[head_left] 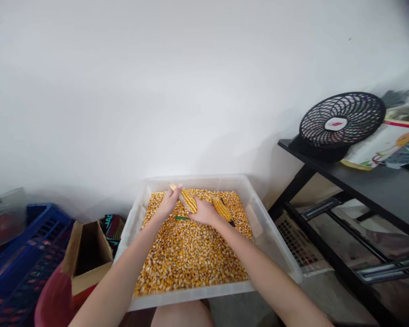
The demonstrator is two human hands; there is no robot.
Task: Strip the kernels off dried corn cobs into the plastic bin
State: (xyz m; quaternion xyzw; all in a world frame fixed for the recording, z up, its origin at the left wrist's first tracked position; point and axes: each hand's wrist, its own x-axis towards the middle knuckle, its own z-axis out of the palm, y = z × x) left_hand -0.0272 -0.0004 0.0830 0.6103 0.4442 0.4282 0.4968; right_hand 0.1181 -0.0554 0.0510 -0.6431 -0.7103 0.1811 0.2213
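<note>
Both my hands over the far half of a clear plastic tub point(259, 222) resting on my lap, filled nearly edge to edge with loose yellow corn kernels point(187, 254). My left hand point(170, 201) has its grip closed on the pale tip end of a corn cob point(187, 200), fingers pinched around it; my right hand point(204, 212) has its grip wrapped on the lower end of the same cob, which lies tilted between the two hands just above the kernels. A second corn cob point(222, 209) lies on the kernels just beside my right hand, toward the tub's right wall. A small green thing point(182, 218) shows between my wrists, on the kernels; too small to tell what it is. Left of the tub: an open cardboard box point(88, 254), a blue plastic crate point(27, 254), something red low down beside the box. Right of the tub: a black table point(378, 181) carrying a black fan point(341, 120) and a printed bag point(381, 145) behind it. Plain white wall beyond
</note>
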